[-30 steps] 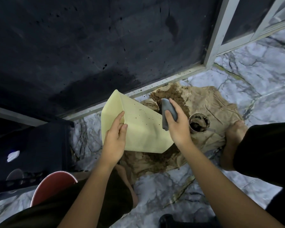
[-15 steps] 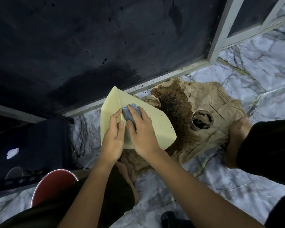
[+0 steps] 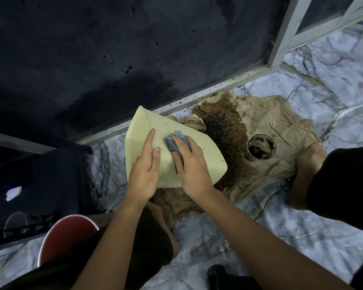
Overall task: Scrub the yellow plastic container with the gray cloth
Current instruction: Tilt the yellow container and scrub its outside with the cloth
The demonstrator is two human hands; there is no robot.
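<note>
The pale yellow plastic container (image 3: 205,151) is tilted above the floor, its speckled flat side facing up. My left hand (image 3: 145,166) holds its left part, with the fingers lying over the flat side and the thumb out of sight. My right hand (image 3: 189,164) presses the bunched gray cloth (image 3: 173,141) against the container's upper face, fingers curled over the cloth. Most of the cloth is hidden under that hand.
Below the container lies a tan rag (image 3: 277,126) soaked with dark brown stain on the marble floor (image 3: 302,237). A small round can (image 3: 260,146) of dark liquid stands on the rag. A bare foot (image 3: 306,164) rests at its right edge. A red bowl (image 3: 65,235) sits lower left.
My right hand carried the gray cloth from the container's right edge leftward onto its face, next to my left hand. In the last half second it rubbed slightly to the right.
</note>
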